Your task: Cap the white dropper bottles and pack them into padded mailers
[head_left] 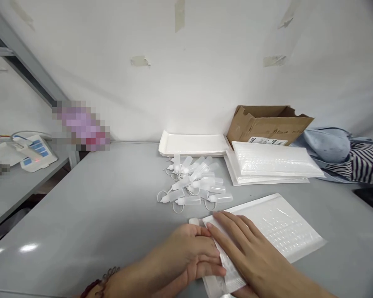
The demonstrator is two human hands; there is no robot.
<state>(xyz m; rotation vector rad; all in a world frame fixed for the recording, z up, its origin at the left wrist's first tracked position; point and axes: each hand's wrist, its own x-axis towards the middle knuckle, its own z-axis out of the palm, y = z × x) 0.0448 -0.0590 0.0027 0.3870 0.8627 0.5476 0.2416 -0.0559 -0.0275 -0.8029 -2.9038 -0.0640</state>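
Observation:
A white bubble mailer lies at an angle on the grey table, its near left end under both hands. My left hand is at that end, fingers bent and closed on the edge strip. Across the mailer, my right hand lies flat with fingers stretched out, pressing its surface; its thumb is mostly hidden at the lower edge. Just beyond the hands is a loose pile of small translucent squeeze bottles with looped caps. Whether anything is inside the mailer cannot be seen.
Behind the bottles lies a stack of white mailers against the wall. More bubble mailers rest before an open cardboard box. Folded cloth lies at right. A white device with blue keys stands on the left-hand surface.

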